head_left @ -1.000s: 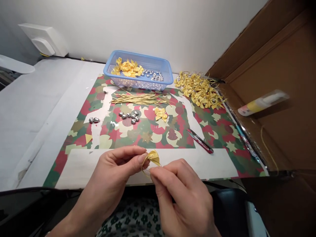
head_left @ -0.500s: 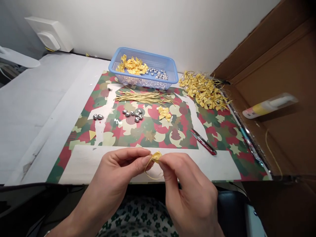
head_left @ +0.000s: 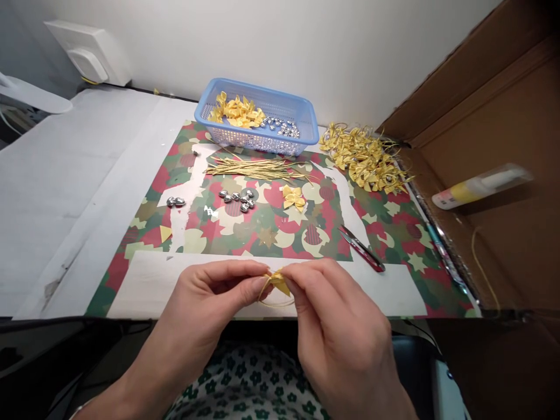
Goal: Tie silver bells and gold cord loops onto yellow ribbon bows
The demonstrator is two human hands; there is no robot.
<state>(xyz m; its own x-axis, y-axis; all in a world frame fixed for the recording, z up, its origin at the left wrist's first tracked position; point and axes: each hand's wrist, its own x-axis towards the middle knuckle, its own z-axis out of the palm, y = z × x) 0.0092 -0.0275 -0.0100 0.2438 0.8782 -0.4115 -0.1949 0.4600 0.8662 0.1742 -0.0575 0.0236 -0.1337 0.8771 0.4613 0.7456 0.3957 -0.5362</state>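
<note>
Between both hands' fingers (head_left: 258,284), pinched tight from either side, sits the yellow bow (head_left: 279,282).

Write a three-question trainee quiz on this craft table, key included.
1. True or false: the blue basket holds silver beads.
2. The left hand and right hand pinch: A) a glue tube, B) a yellow bow, C) a pencil.
3. Fill in: the red snips lie on the person's ___ side.
Key: 1 true; 2 B; 3 right.
</note>
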